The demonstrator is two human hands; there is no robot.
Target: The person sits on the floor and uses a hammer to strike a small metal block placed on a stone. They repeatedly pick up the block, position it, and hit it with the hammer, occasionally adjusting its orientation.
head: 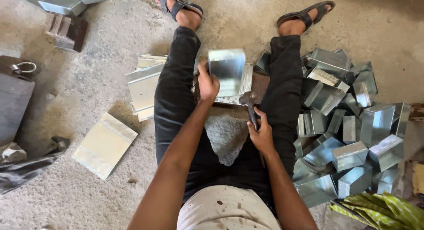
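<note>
Sheet [226,71]: I see a bent piece of shiny metal sheet standing upright between my legs, over a flat sheet and a dark block that lie on the floor.
Left hand [207,85]: I have it closed on the left edge of the sheet, thumb side up, holding it upright.
Right hand [261,135]: I have it wrapped around the handle of a hammer [249,107], low on the shaft.
Hammer: its dark head sits just right of the sheet's lower edge, near the flat sheet under it; I cannot tell whether it touches.
Block [260,85]: a rusty brown slab shows at the right of the flat sheet, by my right knee.
Legs: I sit on the concrete floor [88,79] with both legs spread in black trousers, sandals on my feet at the top of the view.
Boxes [349,137]: a heap of folded metal boxes lies to my right, against my right leg and reaching to the frame's edge.
Blanks [143,86]: a stack of flat cut sheets lies just outside my left leg.
Plate [104,145]: one single flat piece lies apart on the floor further left, near a dark cloth [31,161].
Corner: more metal pieces and a dark block lie at top left.
Bag [384,210]: a green and yellow one shows at bottom right, under the heap.
</note>
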